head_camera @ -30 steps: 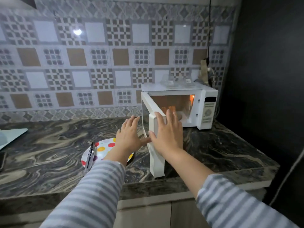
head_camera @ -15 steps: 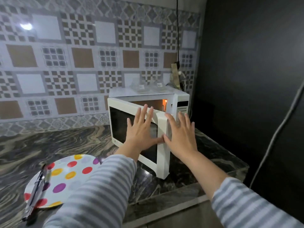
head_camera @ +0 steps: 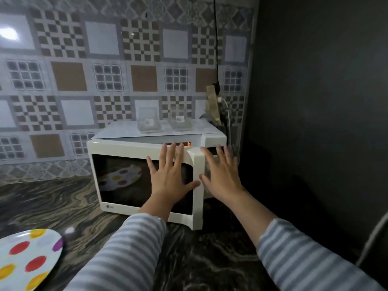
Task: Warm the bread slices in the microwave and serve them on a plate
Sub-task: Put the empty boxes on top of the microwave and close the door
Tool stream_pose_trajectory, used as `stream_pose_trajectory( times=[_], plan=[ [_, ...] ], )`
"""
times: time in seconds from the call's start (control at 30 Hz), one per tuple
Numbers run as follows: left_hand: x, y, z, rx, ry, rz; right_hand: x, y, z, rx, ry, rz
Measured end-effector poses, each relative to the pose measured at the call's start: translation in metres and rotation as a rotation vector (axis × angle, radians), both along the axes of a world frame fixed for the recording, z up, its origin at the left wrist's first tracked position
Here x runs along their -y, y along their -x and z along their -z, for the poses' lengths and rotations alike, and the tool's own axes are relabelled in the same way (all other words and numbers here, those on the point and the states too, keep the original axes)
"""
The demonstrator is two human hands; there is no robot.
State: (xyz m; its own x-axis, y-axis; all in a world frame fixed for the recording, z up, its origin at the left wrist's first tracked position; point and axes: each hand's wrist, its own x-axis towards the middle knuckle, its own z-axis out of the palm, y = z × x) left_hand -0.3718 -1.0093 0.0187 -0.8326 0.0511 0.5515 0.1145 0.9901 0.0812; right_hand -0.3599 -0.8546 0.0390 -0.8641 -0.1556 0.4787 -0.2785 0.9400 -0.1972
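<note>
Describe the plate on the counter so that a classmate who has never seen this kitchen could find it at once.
Start at the white microwave against the patterned tiled wall, then follow the dark marbled counter toward its near left edge. There lies the plate, partly cut off by the picture's edge. It alone is white with red, yellow and purple dots.

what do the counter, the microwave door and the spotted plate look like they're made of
Counter: likely polished stone, dark with swirling veins and a sheen.
Microwave door: glossy cream plastic frame around a dark, probably glass window that mirrors the plate.
Plate: smooth white with coloured dots; melamine or ceramic, cannot tell.
</note>
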Motion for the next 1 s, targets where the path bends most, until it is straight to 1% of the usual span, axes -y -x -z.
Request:
stream_pose_trajectory(
  times=[0.1,0.23,0.57,0.7,0.9,1.0],
  plan=[
    [-0.012,0.025,0.004,-0.010,-0.013,-0.058,-0.013,0.034,0.001,-0.011,-0.038,-0.057],
    [-0.022,0.043,0.015,-0.024,-0.028,-0.106,-0.024,0.066,0.006,-0.020,-0.029,-0.124],
    [-0.026,0.073,0.033,0.065,0.023,-0.195,-0.031,0.116,0.043,-0.069,-0.102,-0.164],
    [-0.024,0.084,0.042,0.106,0.047,-0.226,-0.028,0.134,0.054,-0.091,-0.131,-0.145],
    [-0.023,0.095,0.050,0.072,0.039,-0.232,-0.026,0.153,0.071,-0.158,-0.081,-0.129],
    [-0.022,0.099,0.051,0.066,0.035,-0.229,-0.020,0.157,0.077,-0.197,-0.072,-0.089]
  ],
)
